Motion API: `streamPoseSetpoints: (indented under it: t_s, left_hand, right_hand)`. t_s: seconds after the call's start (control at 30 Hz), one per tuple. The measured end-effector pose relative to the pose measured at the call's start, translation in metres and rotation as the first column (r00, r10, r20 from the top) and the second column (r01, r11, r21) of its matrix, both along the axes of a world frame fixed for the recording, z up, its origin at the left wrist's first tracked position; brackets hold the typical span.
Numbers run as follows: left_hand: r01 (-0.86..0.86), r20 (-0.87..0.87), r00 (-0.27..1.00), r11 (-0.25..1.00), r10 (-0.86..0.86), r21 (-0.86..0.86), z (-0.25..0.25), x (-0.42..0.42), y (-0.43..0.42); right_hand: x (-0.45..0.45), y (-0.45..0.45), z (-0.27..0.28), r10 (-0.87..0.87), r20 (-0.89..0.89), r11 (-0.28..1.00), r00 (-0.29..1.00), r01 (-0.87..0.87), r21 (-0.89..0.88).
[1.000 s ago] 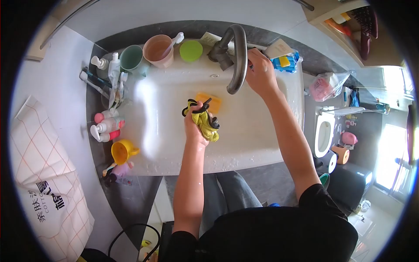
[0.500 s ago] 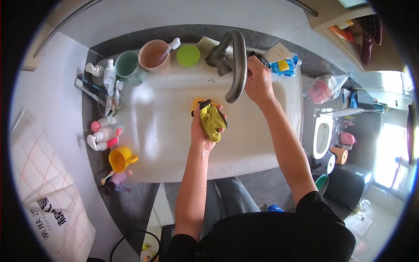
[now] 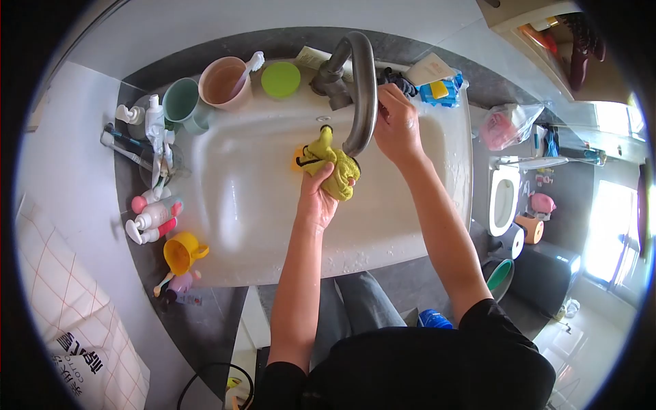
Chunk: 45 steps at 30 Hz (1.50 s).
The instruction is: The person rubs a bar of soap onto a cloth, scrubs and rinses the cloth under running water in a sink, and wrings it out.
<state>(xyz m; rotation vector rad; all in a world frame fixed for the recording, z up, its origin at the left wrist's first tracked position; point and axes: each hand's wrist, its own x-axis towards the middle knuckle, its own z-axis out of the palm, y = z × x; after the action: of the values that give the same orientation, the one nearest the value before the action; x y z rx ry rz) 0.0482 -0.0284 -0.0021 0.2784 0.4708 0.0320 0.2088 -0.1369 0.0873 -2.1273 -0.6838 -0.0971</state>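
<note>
My left hand grips a yellow-green cloth with dark edging over the white sink. The cloth's upper part is close to the mouth of the curved metal faucet. An orange block lies in the basin, partly hidden behind the cloth. My right hand is beside the faucet on its right, with the fingers bent; its fingertips are partly hidden by the spout, and what they touch cannot be made out.
Behind the basin stand a teal cup, a pink cup with a toothbrush and a green round item. Bottles and a yellow cup line the left side. A blue packet sits at the back right.
My left hand has moved up with the cloth, toward the faucet's mouth, and the cloth has spread out more. My right hand stays beside the faucet. The whole view has shifted slightly.
</note>
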Motion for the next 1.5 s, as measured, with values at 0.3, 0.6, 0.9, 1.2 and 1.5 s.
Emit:
streamPoseSetpoints:
  t_s: [0.3, 0.6, 0.9, 1.2, 1.5]
  left_hand:
    - [0.058, -0.197, 0.98, 0.981, -0.02, 0.185, -0.016, 0.015, -0.004]
    - [-0.068, -0.153, 0.987, 0.99, 0.049, -0.122, -0.008, 0.053, 0.011]
    - [0.177, -0.349, 0.936, 0.791, 0.05, 0.586, 0.008, 0.014, -0.009]
    - [-0.025, -0.313, 0.922, 0.842, 0.228, 0.539, -0.028, 0.052, 0.011]
    - [-0.216, -0.193, 0.926, 0.875, 0.324, 0.434, 0.009, 0.043, 0.004]
  right_hand:
    - [-0.085, -0.009, -0.024, -0.217, 0.003, 0.971, 0.976, 0.215, 0.105]
    - [-0.109, 0.021, -0.064, -0.136, -0.213, 0.977, 0.968, 0.167, 0.133]
    - [-0.067, 0.04, -0.076, -0.168, -0.486, 0.985, 0.857, 0.163, -0.054]
    - [-0.059, 0.051, -0.091, -0.069, -0.632, 0.978, 0.772, 0.178, 0.11]
    - [-0.055, 0.053, -0.092, 0.073, -0.092, 0.989, 0.993, -0.061, 0.135]
